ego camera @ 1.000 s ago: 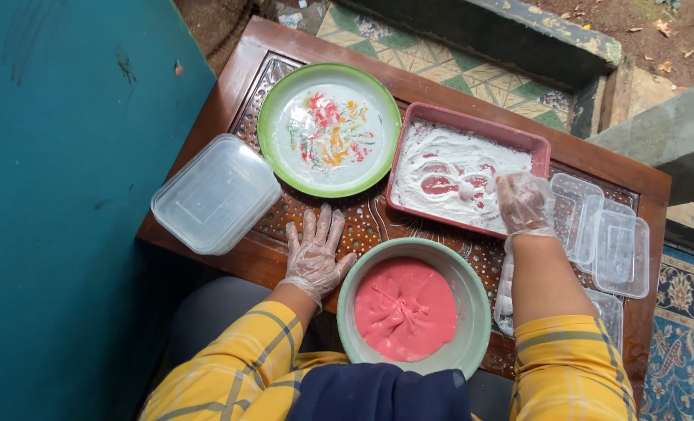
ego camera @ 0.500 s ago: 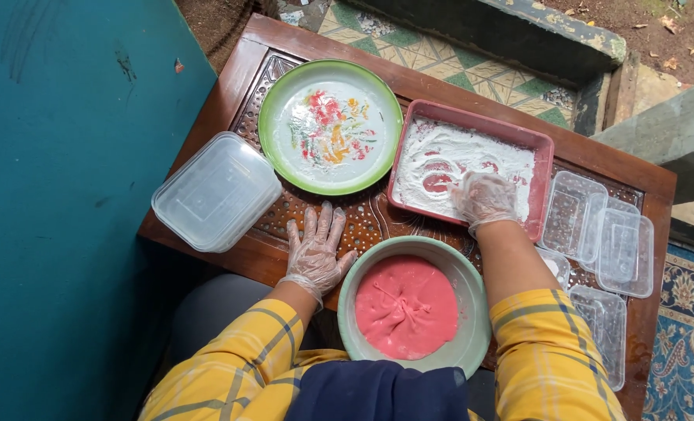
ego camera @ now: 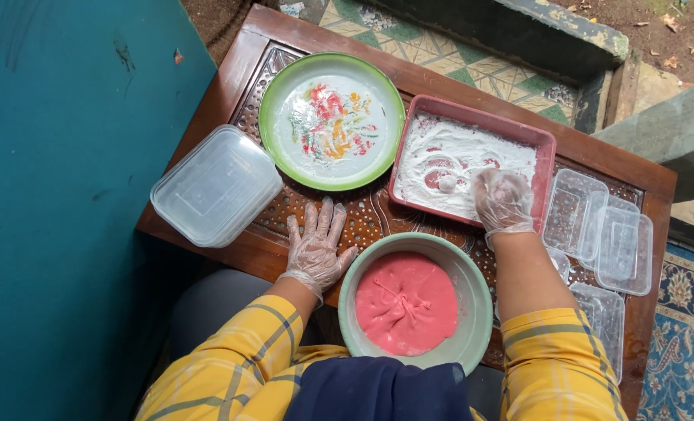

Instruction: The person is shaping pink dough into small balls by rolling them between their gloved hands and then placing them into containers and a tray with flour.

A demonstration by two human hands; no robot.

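Two gloved hands at work. Left hand flat, fingers spread, empty, on the carved wooden table beside the green bowl of pink dough. Right hand in the floured pink tray, fingers curled downward; grip cannot be told.

Gloved hands, yellow plaid sleeves

Here's the left hand, wrapped in a thin, clear plastic glove, crinkled and loose, bunching at the wrist. Same on the right hand: a see-through glove, dusted white and puckered at the cuff. Both sleeves are bright yellow with a grey and white plaid stripe, the right one pushed up the forearm, the left reaching the wrist. A dark navy cloth shows over the chest between them.
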